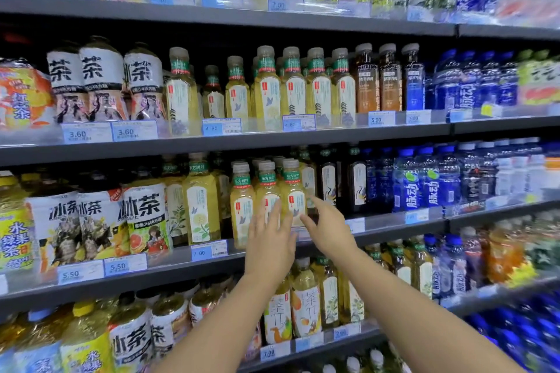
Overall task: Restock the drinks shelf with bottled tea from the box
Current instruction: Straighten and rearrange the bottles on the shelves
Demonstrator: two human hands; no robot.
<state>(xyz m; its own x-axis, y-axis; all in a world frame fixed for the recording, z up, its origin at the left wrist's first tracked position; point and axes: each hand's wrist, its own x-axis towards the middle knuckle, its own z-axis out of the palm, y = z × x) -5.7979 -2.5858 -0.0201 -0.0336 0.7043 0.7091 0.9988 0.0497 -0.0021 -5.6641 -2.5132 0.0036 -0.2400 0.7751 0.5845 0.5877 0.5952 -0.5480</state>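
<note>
Up and right of the blue price tag (pixel 209 250): three bottled teas (pixel 266 188) fronting the shelf lip (pixel 394 235). Pressing flat on the middle one with the left hand (pixel 268 241), fingers straight. Touching the rightmost with the right hand (pixel 328 228), fingers extended, nothing clasped. No box in view. Tall, narrow, smooth clear plastic with glossy labels and grey caps. Probably easily tipped off the lip or into neighbours by an uneven shove.

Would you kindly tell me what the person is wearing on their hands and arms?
Nothing that shows. The left hand and right hand are bare, with no gloves, rings or watch in view. The left forearm and right forearm are uncovered; no sleeve enters the frame.
</note>
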